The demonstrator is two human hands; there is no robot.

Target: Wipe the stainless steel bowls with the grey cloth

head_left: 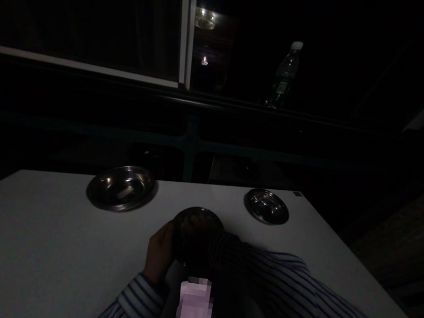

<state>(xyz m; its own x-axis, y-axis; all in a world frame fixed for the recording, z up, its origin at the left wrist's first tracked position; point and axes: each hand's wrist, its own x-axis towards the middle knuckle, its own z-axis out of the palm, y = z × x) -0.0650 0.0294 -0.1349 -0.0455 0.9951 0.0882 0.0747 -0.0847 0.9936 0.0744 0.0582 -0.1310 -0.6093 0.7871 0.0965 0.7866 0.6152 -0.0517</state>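
A dark round bowl (200,216) sits on the white table (42,250) in front of me, mostly in shadow. My left hand (160,252) grips the bowl's left side, its fingers closed on the rim. My right hand (202,226) reaches into the bowl from the right. Its fingers are lost in the dark, so whether they hold anything does not show. Farther back on the left stands a shiny metal basin (122,188) with a pale patch inside, either an object or a reflection. A smaller metal dish (267,206) rests at the back right.
Beyond the table's far edge runs a dark window with a pale frame (186,27). A clear bottle with a white cap (286,74) stands on the ledge there. A pixelated pink patch (197,311) covers something near my body. The room is very dim.
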